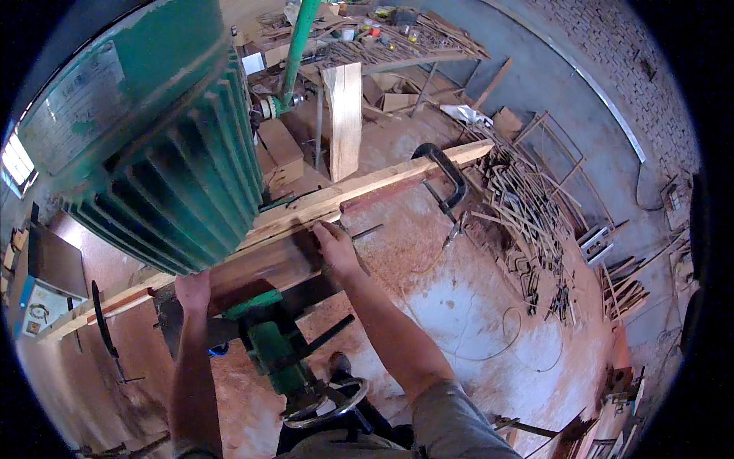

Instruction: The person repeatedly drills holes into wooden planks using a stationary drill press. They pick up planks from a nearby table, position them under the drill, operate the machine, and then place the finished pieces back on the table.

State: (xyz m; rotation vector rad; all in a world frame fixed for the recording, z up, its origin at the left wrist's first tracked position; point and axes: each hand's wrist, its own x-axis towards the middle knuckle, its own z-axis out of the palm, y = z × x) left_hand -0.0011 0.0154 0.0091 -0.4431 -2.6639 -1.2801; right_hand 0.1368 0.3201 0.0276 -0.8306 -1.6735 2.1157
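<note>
A reddish-brown wooden board (264, 264) lies across the machine's table, against a long pale wooden beam (382, 180). My right hand (334, 246) is closed on the board's right end, its fingertips near the beam. At the left end, my left hand (193, 291) meets the board just under the large green ribbed motor (172, 168). That motor hides its fingers, so their grip cannot be made out. Between my forearms stands a green clamping block (271, 348) with a metal handwheel (329, 405) near my body.
A dark C-clamp (451, 176) grips the beam on the right; another dark clamp (103, 321) sits at its left. Piled wood strips (527, 222) and a loose cable (508, 329) lie on the right floor. Behind are a cluttered workbench (397, 57) and an upright plank (344, 122).
</note>
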